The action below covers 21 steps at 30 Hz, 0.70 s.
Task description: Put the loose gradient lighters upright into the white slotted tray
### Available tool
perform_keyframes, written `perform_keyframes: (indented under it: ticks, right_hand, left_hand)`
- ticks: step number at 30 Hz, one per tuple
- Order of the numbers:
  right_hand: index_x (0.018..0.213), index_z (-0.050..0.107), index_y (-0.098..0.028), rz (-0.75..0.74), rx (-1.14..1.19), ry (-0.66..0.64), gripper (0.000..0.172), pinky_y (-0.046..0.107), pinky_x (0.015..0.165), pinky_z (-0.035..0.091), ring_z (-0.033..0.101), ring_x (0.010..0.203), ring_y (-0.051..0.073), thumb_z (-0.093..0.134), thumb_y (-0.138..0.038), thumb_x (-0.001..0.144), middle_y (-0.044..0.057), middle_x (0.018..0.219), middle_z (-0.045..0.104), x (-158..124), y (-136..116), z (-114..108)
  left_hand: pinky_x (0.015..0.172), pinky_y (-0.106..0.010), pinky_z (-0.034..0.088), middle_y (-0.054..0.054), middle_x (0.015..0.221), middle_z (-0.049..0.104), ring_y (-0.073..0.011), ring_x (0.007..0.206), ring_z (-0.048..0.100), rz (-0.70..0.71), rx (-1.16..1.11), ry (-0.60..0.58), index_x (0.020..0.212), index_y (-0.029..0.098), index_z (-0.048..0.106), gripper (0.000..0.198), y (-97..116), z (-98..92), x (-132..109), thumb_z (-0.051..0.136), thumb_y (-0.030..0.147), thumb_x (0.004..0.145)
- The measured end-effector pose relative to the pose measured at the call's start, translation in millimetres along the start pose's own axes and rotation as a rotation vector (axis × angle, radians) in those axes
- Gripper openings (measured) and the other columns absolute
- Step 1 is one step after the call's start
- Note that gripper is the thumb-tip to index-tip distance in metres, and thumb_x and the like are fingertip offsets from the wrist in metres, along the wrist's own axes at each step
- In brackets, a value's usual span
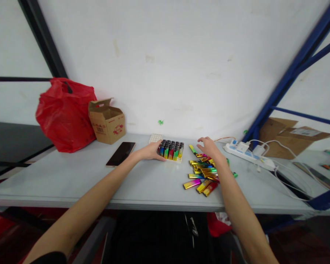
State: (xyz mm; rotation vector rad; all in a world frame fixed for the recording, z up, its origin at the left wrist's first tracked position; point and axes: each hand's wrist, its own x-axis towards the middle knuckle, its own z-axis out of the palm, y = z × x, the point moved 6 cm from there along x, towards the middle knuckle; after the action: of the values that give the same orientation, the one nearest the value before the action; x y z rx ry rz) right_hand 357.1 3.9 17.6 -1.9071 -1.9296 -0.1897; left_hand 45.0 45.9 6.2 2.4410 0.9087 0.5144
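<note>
Where in rows, lighters (171, 151) upright.

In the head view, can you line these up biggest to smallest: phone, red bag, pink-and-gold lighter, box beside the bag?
1. Red bag
2. Box
3. Phone
4. Pink-and-gold lighter

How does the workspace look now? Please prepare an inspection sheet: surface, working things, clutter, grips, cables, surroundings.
Surface: grey table, partly covered.
Job's things: upright lighters packed in rows on a pale tray; loose lighters piled to the right.
Clutter: phone, open cardboard box, red bag, all left of the tray.
Grips: left grip around the upright lighters' left side; right grip open beside the pile's far end.
Cables: white cables looping near the power strip.
Surroundings: marked white wall; blue frame right.
</note>
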Motion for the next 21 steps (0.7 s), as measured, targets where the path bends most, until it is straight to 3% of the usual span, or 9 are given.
perform_keyframes:
  ticks: [5, 10, 15, 21]
  right_hand:
    - [0.129, 0.069, -0.015, 0.067, -0.023, -0.095, 0.035, 0.04, 0.106, 0.047, 0.065, 0.121, 0.03, 0.061, -0.03, 0.099, 0.02, 0.127, 0.067, -1, 5, 8]
    - [0.118, 0.076, -0.017, 0.072, -0.028, -0.284, 0.032, 0.036, 0.104, 0.049, 0.068, 0.12, 0.028, 0.069, -0.014, 0.088, 0.016, 0.125, 0.073, -7, 21, 2]
    - [0.109, 0.081, -0.022, 0.093, 0.114, -0.421, 0.04, 0.031, 0.081, 0.057, 0.075, 0.093, 0.025, 0.083, -0.014, 0.07, 0.007, 0.107, 0.081, -13, 25, 1]
    - [0.081, 0.08, -0.021, 0.03, 0.134, -0.393, 0.014, 0.029, 0.071, 0.054, 0.073, 0.078, 0.022, 0.084, -0.017, 0.068, 0.005, 0.084, 0.08, -11, 17, 2]
  left_hand:
    - [0.098, -0.043, 0.05, -0.014, 0.13, 0.069, -0.0364, 0.119, 0.064, -0.001, -0.006, 0.007, 0.132, 0.019, 0.054, 0.089, -2, 0.4, 1, 0.089, 0.058, 0.06]
    - [0.096, -0.041, 0.05, -0.015, 0.131, 0.069, -0.0351, 0.117, 0.065, -0.005, 0.001, -0.015, 0.131, 0.019, 0.053, 0.086, 0, 1.4, 0, 0.088, 0.058, 0.062]
    - [0.098, -0.042, 0.05, -0.015, 0.134, 0.067, -0.0357, 0.119, 0.064, 0.002, 0.015, -0.017, 0.132, 0.018, 0.052, 0.087, 3, 0.6, 0, 0.087, 0.058, 0.063]
    - [0.101, -0.042, 0.049, -0.015, 0.135, 0.067, -0.0362, 0.121, 0.064, -0.002, 0.009, -0.004, 0.133, 0.02, 0.052, 0.089, 1, 0.8, 0, 0.089, 0.059, 0.062]
